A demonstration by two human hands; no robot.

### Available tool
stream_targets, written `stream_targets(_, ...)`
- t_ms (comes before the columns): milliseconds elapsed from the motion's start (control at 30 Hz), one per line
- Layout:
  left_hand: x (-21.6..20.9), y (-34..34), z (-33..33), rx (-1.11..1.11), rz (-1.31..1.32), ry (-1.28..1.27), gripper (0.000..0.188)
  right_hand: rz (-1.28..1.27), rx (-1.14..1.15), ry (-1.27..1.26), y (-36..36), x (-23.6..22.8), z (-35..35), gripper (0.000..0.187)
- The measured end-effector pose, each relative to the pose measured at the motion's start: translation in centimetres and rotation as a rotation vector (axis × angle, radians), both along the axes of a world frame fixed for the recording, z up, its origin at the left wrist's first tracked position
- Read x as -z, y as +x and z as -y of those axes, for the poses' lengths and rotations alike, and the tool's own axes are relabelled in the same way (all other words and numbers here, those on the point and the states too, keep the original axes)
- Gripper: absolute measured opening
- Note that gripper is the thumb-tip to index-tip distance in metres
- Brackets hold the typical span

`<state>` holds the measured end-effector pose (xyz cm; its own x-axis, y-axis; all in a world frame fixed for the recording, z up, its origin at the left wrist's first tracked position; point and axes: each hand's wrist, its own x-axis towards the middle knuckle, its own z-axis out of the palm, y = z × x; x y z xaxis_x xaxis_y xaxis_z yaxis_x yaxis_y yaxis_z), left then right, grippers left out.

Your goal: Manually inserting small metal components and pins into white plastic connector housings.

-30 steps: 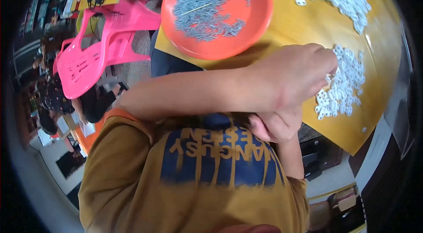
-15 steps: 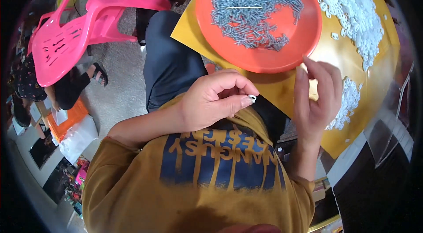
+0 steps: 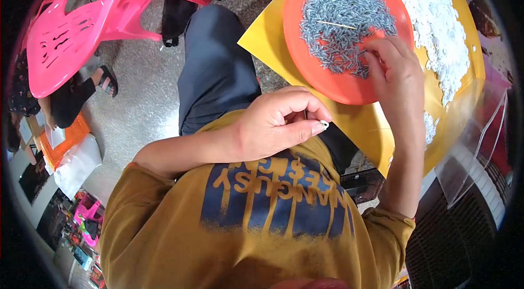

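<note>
My left hand (image 3: 292, 121) is closed in front of my shirt, and its thumb and forefinger pinch a small white plastic piece (image 3: 325, 124). The piece sticks out just past the fingertips, its rest hidden. Over the right side of a shallow orange-red basin (image 3: 297, 62), my right hand (image 3: 397, 68) reaches down with curled fingers. Its thumb and forefinger come together at the edge of a heap of small, slim grey metal pieces (image 3: 341, 7). Whether they have one between them is too small to make out. A thin pale stick (image 3: 337, 24) lies across the heap.
The basin stands on a yellow tabletop (image 3: 267, 29). A large heap of white plastic pieces (image 3: 436, 27) spreads to its right, with a smaller group (image 3: 430, 127) beyond my right forearm. A pink plastic chair (image 3: 103, 10) stands left; another person's sandalled foot (image 3: 108, 81) shows below it.
My right hand has moved from beside the basin's near rim up into it, its fingers closing at the grey pieces. My left hand keeps its pinch on the white piece. The whole view has shifted.
</note>
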<state>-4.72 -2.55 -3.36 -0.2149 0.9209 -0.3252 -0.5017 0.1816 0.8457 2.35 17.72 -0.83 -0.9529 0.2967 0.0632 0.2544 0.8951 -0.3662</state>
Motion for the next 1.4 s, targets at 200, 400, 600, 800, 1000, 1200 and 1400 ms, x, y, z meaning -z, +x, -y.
stream_targets(200,0.3,-0.2,0.1,0.056,-0.014,0.026,0.013,0.116,0.035,-0.126,-0.3,-0.3,-0.4,0.011)
stream_targets(400,0.2,-0.2,0.3,0.026,0.017,0.014,0.014,0.159,-0.005,-0.211,-0.2,-0.4,-0.8,0.012)
stream_targets(600,0.4,-0.1,0.4,0.034,0.04,0.016,0.015,0.122,-0.022,-0.183,-0.4,-0.3,-1.1,0.01)
stream_targets(800,0.2,-0.1,0.4,0.014,0.062,0.002,0.014,0.176,-0.05,-0.182,-1.0,-0.3,-1.3,0.007)
stream_targets(1000,0.3,0.0,0.5,-0.008,-0.002,0.019,0.014,0.195,-0.055,-0.166,-1.4,0.0,-1.3,0.006)
stream_targets(1200,-0.4,-0.4,0.7,-0.066,0.051,-0.034,0.013,0.148,0.275,-0.566,-0.3,-0.8,-0.8,0.002)
stream_targets(1400,-1.6,-1.2,0.3,-0.105,0.12,-0.043,0.014,-0.274,0.283,-0.926,1.5,-0.9,0.6,0.01)
